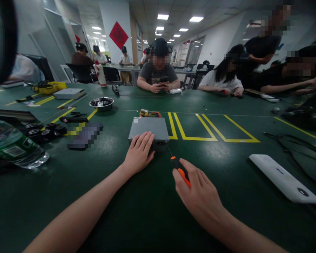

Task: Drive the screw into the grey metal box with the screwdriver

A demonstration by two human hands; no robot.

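Note:
A grey metal box point(150, 126) with a socket on its near side rests on the green table, and coloured wires point(150, 113) show behind it. Flat on the box's top and near edge lies my left hand point(140, 153), fingers stretched out. My right hand point(197, 186) is wrapped round the handle of an orange and black screwdriver point(183, 174). The screwdriver's thin shaft points up and left, its tip at the near right corner of the box. Whether the tip sits in a screw is too small to tell.
A metal bowl point(101, 103) of small dark parts stands back left, near a phone-like slab point(85, 135) and a water bottle point(14, 144). At right lie a white device point(284, 177) and black cables point(292, 149). People sit across the table.

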